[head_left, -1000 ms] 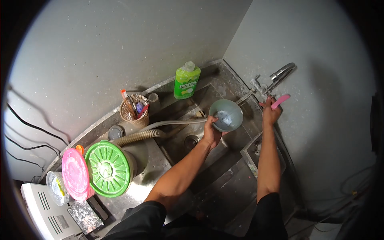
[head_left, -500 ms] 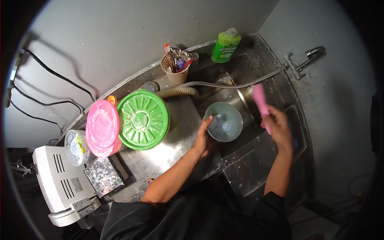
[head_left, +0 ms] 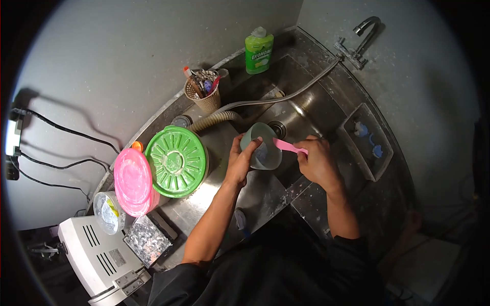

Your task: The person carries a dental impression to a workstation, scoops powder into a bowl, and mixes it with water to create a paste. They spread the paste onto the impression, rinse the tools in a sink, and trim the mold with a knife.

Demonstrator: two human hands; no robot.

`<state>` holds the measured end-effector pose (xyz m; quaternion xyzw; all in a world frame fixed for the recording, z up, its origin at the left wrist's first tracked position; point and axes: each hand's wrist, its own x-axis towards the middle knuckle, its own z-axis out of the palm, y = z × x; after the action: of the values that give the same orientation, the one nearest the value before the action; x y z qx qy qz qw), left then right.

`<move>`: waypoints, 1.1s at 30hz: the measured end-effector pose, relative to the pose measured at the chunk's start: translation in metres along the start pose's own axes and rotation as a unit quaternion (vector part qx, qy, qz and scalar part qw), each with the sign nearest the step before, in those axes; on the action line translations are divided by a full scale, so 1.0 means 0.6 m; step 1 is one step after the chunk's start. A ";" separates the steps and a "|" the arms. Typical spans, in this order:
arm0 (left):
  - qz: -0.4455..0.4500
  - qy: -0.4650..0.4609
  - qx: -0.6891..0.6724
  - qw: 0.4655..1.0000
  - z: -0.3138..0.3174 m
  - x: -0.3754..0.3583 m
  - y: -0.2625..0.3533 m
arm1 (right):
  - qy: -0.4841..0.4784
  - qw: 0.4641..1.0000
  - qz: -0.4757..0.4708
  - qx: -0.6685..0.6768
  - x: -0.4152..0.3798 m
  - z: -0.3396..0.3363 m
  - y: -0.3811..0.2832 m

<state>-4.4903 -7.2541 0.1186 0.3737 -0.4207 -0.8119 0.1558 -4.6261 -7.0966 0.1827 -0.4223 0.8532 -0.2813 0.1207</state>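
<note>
My left hand [head_left: 242,159] grips a pale green, translucent mixing bowl [head_left: 275,159] by its near left side, thumb over the rim. The bowl is tilted with its mouth toward the right, and greyish-white residue shows inside. A pink spatula [head_left: 287,146] is held in my closed right hand [head_left: 317,159], just right of the bowl. Its flat blade points left, with the tip at the bowl's rim. Both hands are above the near edge of the metal sink [head_left: 319,109], with the drain [head_left: 277,128] partly visible behind the bowl.
A faucet [head_left: 357,51] with a hose is on the right wall. A green soap bottle [head_left: 259,53] and a tool cup [head_left: 206,97] stand behind. Lidded green [head_left: 176,160] and pink [head_left: 133,181] buckets and a white machine [head_left: 97,255] are left. A tray [head_left: 365,150] with blue-white pieces sits right.
The spatula has come down and left from upright beside the bowl to its rim. The bowl has tipped toward the right. The camera view has shifted, bringing the right-hand tray into sight.
</note>
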 end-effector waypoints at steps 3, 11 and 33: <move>0.008 0.009 0.041 0.999 0.001 0.010 0.002 | 0.023 1.000 -0.015 -0.006 -0.001 0.011 0.010; 0.004 0.029 0.074 0.997 -0.001 0.033 0.007 | 0.021 1.000 0.002 0.018 0.007 0.031 0.018; 0.067 0.092 0.286 0.951 -0.001 0.076 -0.004 | 0.032 0.999 0.041 -0.002 0.023 0.027 0.034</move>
<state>-4.5205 -7.2790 0.0949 0.4467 -0.6430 -0.6072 0.1352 -4.6404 -7.1037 0.1580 -0.3777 0.8740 -0.2876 0.1042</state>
